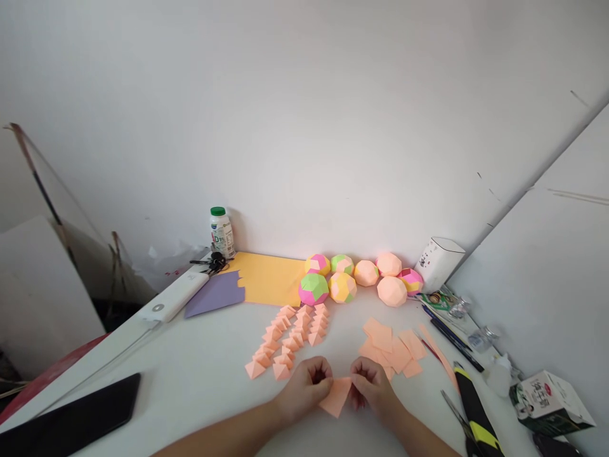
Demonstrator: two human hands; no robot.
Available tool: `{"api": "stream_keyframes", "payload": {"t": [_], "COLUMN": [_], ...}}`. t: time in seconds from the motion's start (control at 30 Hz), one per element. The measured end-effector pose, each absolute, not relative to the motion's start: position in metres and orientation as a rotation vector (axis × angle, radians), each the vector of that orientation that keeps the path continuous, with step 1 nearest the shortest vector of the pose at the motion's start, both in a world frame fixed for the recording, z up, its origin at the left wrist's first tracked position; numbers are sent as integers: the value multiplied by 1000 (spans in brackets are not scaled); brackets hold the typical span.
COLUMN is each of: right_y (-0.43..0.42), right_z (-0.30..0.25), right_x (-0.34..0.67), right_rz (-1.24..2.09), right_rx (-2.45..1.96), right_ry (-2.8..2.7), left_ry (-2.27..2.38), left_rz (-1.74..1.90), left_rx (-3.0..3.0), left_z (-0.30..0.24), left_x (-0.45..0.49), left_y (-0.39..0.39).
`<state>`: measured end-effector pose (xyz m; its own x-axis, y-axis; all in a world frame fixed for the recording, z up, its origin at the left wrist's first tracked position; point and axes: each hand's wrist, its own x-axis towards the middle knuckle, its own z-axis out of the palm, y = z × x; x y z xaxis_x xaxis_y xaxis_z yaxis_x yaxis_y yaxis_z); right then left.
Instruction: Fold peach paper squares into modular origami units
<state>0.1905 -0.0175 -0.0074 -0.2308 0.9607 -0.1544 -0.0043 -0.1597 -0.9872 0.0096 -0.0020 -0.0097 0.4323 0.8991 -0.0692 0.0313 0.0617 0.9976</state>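
Note:
A small peach-coloured paper square (337,398) is held between my two hands near the front of the white table. My left hand (307,387) pinches its left side with thumb and fingers. At the paper's upper right corner, the closed fingers of my right hand (373,385) grip the edge. Beyond my left hand lie three rows of folded peach paper pieces (290,336), each nested in the one behind. Loose flat peach paper squares (392,346) are spread just past my right hand.
Several multicoloured paper balls (342,287) stand by the wall, beside yellow card (271,279) and purple card (216,295). Scissors (464,422), a black-and-yellow cutter (478,409), pens (451,336) and a carton (552,403) line the right. A power strip (176,295), white bottle (222,235) and black phone (76,416) sit left.

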Motion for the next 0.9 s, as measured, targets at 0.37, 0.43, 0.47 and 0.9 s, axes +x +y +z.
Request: {"api": "stream_keyframes", "payload": {"t": [0.37, 0.43, 0.47, 0.9], "right_y": [-14, -13, -13, -14], "right_z": [-11, -13, -14, -14], "right_x": [194, 195, 196, 193], "right_rz": [1523, 1529, 1532, 1509], "right_rx": [-1166, -1166, -1163, -1118], "right_ry": [-1173, -1162, -1155, -1337], "left_ry": [887, 889, 890, 816], "left_rz": [924, 919, 911, 872], "left_rx": [1216, 1176, 1157, 1138], "left_z": [-12, -12, -12, -16], "left_x": [8, 8, 8, 8], "left_y": [-1, -1, -1, -3]}}
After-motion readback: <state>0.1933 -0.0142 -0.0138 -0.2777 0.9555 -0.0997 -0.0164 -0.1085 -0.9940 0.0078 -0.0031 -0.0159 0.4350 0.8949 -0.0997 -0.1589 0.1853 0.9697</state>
